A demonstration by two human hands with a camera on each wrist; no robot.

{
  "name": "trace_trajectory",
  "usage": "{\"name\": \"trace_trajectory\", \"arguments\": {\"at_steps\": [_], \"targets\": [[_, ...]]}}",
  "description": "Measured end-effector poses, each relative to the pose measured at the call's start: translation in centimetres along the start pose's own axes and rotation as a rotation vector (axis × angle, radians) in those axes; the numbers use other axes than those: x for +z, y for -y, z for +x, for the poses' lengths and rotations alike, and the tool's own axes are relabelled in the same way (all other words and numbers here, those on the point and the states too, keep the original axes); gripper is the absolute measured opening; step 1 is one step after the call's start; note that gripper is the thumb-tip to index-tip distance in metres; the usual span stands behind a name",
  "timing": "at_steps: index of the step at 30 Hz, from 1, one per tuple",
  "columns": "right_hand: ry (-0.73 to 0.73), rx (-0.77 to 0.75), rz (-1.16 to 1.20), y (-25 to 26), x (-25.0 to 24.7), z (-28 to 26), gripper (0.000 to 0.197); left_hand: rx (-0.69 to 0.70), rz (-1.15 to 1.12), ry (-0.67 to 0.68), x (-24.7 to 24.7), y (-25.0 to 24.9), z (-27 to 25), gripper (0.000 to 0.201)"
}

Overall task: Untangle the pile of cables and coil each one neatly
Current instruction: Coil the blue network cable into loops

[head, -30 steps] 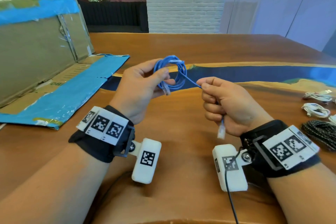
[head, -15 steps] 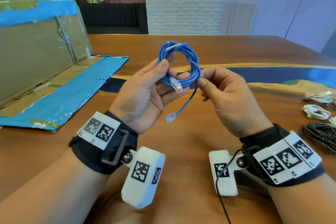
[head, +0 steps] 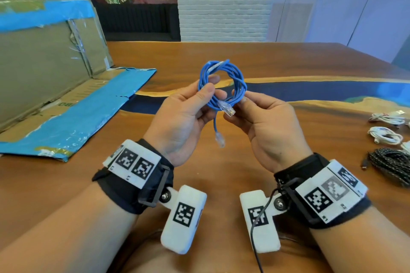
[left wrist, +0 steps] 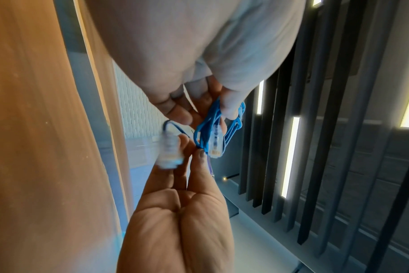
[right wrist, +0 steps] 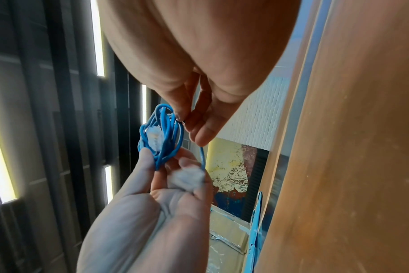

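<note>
A blue network cable [head: 222, 69] is wound into a small round coil and held upright above the wooden table [head: 221, 173]. My left hand [head: 206, 93] grips the coil's left side between thumb and fingers. My right hand [head: 239, 106] pinches its lower right side. One clear plug [head: 226, 109] lies across the coil's bottom. A short tail hangs below, ending in the other clear plug [head: 219, 139]. The left wrist view shows the coil [left wrist: 210, 127] between both hands, and the right wrist view shows the coil [right wrist: 162, 133] too.
An opened cardboard box with blue tape [head: 44, 73] lies at the left. At the right edge sit two coiled white cables [head: 385, 135] [head: 388, 118] and a black braided cable [head: 392, 162]. A blue resin strip [head: 321, 95] crosses the table.
My right hand let go of the tail it was pulling taut and moved onto the coil's right side. The tail now dangles. The coil rose and turned to face me.
</note>
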State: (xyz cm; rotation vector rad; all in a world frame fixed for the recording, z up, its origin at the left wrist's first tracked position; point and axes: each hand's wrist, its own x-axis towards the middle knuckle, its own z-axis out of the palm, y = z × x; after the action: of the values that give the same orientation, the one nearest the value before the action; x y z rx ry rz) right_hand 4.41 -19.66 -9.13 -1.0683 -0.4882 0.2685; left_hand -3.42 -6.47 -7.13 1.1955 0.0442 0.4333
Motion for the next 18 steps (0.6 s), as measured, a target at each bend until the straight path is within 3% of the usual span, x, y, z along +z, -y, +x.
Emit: {"name": "trace_trajectory", "arguments": {"at_steps": [8, 13, 18], "targets": [[0.008, 0.09, 0.134, 0.1, -0.1, -0.1, 0.023, 0.001, 0.09, -0.026, -0.5, 0.5, 0.5, 0.017], [0.017, 0.157, 0.24, 0.8, -0.2, -0.2, 0.019, 0.09, 0.247, -0.039, -1.2, 0.7, 0.8, 0.012], [0.004, 0.142, 0.038, 0.3, -0.5, -0.1, 0.032, 0.144, 0.381, -0.034, -1.4, 0.6, 0.8, 0.009]]}}
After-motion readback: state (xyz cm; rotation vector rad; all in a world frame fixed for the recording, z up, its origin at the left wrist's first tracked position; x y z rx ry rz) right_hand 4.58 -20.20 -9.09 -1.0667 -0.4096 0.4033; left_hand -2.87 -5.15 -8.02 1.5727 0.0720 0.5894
